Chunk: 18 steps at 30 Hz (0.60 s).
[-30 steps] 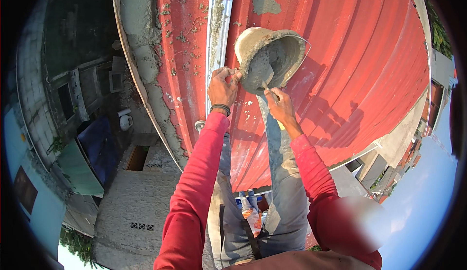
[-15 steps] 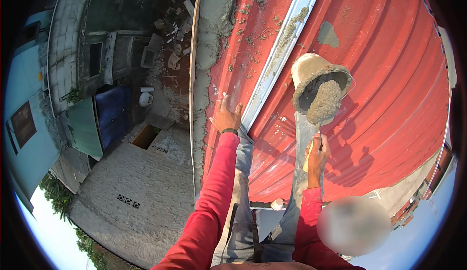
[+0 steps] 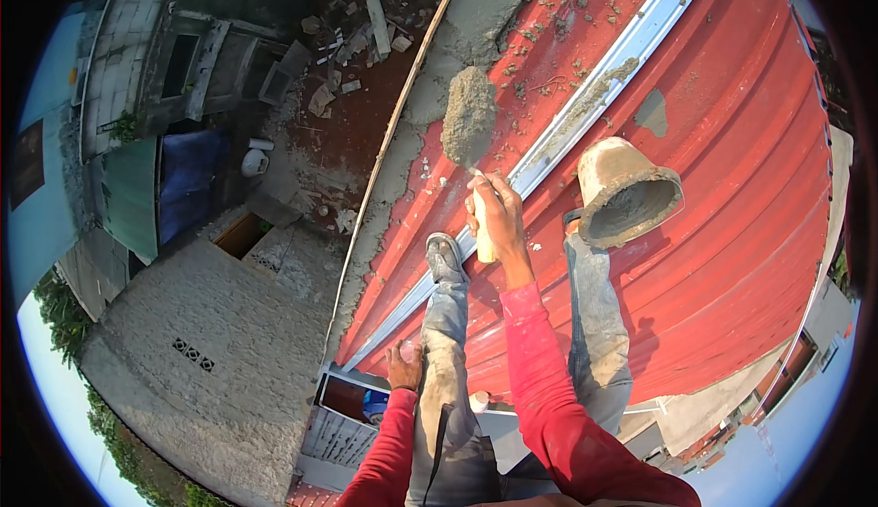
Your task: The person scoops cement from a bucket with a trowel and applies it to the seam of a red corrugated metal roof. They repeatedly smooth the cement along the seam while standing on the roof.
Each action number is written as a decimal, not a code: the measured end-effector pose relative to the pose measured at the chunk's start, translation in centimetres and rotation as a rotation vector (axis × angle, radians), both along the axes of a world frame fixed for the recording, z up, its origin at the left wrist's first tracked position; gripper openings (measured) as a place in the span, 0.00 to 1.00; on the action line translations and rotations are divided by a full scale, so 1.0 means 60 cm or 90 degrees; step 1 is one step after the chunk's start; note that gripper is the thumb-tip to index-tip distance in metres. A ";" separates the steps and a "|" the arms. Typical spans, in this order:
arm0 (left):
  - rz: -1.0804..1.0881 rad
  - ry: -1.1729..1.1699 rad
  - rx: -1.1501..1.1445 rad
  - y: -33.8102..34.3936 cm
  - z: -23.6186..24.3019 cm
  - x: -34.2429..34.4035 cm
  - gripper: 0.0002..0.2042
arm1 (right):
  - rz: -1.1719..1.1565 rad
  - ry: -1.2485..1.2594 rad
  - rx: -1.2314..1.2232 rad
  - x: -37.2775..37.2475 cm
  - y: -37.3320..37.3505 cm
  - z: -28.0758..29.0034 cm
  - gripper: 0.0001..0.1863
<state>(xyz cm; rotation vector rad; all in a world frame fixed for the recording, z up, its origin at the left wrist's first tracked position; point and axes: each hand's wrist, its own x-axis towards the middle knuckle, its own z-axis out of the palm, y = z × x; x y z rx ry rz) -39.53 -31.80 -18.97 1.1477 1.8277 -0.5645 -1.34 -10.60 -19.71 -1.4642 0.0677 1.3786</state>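
My right hand (image 3: 498, 214) grips a light-handled trowel (image 3: 485, 244) raised over the roof's left edge, with a heap of wet grey mortar (image 3: 468, 114) on its blade. My left hand (image 3: 402, 368) is lower, beside my left leg (image 3: 439, 342), with its fingers apart. A mortar-crusted bucket (image 3: 624, 178) lies tilted on its side on the red corrugated roof (image 3: 732, 233), beside my right leg. A silvery metal strip (image 3: 594, 96) runs diagonally between the trowel and the bucket. Grey mortar (image 3: 439, 96) coats the band along the roof's edge.
A thin board edge (image 3: 409, 82) borders the roof on the left, beyond which is a drop to a yard with rubble (image 3: 378, 22), a blue sheet (image 3: 187, 187) and a rough grey concrete surface (image 3: 210, 397). Houses and sky lie at the far right.
The trowel of mortar has moved from the bucket up-left to the roof edge. My left hand has moved down beside my leg. The view has shifted, bringing my left foot into sight.
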 end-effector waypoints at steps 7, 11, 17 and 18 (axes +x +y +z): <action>0.144 -0.152 -0.008 -0.007 0.109 0.096 0.37 | -0.026 0.423 0.227 0.055 0.139 -0.111 0.18; -0.051 -0.065 -0.015 -0.002 0.157 0.158 0.44 | -0.058 0.181 0.128 0.014 0.099 -0.096 0.19; -0.149 -0.025 0.021 -0.020 0.124 0.192 0.42 | -0.040 0.052 0.096 -0.018 0.050 -0.161 0.24; -0.149 -0.035 0.040 -0.021 0.121 0.190 0.41 | -0.068 0.041 0.098 -0.018 0.065 -0.171 0.25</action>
